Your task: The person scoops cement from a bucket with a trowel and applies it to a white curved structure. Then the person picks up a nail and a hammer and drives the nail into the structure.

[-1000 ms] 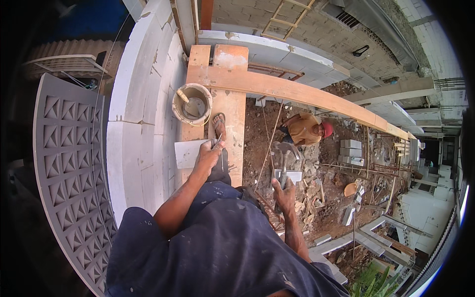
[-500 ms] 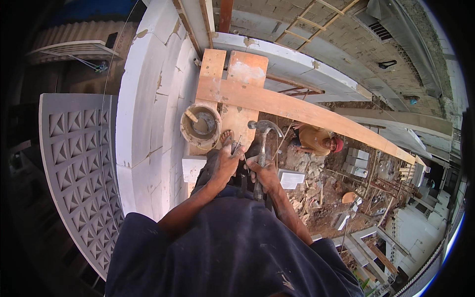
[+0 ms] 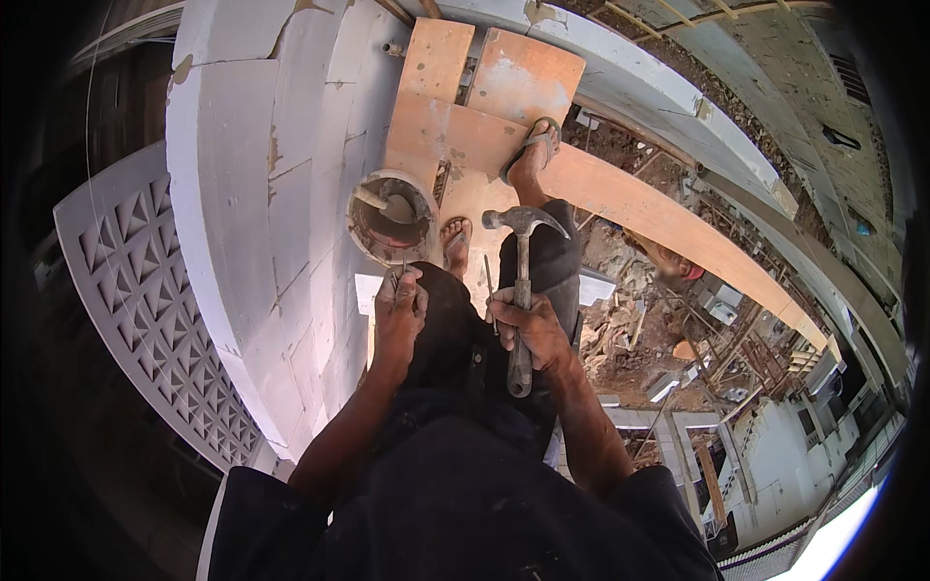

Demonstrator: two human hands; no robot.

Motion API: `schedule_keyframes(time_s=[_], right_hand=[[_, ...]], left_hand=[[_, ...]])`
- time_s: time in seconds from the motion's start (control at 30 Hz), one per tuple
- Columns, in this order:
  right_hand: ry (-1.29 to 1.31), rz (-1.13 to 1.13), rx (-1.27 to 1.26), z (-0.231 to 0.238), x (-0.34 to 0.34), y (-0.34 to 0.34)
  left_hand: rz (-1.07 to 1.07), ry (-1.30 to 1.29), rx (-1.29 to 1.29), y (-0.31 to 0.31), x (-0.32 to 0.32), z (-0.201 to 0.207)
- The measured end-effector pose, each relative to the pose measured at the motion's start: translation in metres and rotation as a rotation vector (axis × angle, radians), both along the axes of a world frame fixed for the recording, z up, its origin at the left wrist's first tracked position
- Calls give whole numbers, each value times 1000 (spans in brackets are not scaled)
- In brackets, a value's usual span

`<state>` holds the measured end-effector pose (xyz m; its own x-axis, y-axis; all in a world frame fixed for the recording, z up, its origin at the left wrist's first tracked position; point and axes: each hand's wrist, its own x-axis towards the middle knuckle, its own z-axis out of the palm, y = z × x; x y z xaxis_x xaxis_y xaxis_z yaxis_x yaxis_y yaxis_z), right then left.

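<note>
Head view: two hands at frame centre. Right hand [image 3: 530,329] grips one claw hammer [image 3: 521,281], head up. Left hand [image 3: 399,310] pinches one nail [image 3: 394,279] beside one mortar bucket [image 3: 392,215]. Two sandalled feet on wooden planks [image 3: 455,126].

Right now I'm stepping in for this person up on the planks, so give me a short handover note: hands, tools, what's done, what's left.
Right hand: gripping a claw hammer by the handle, head raised, a nail alongside.
Left hand: pinching a nail near the bucket's rim.
Bucket: on the planks beside the white block wall, a tool handle inside.
Feet: in sandals on the planks, ground far below.
Done: nail and hammer in hand.
Left: nothing driven yet, as far as shows.
</note>
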<state>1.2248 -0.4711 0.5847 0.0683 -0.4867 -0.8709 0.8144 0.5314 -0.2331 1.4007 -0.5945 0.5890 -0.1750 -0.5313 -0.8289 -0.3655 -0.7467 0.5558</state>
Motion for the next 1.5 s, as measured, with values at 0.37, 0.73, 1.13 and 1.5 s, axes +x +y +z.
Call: schedule_keyframes(time_s=[0.37,0.73,1.13,1.5], right_hand=[[105,-192,79,-71,-184,-91],[172,-170,43,-153,-249,-177],[437,325,-48,-348,-313,-279],[729,391,-253,-473,-352,-369]], left_hand=[[-287,-58,-141,-121,-179,-48],[-809,181,-853,-169,-295,-152],[-1413,161,-1299,-294,-336,-361],[-1572,-224,-1437,-382,-384,-457]])
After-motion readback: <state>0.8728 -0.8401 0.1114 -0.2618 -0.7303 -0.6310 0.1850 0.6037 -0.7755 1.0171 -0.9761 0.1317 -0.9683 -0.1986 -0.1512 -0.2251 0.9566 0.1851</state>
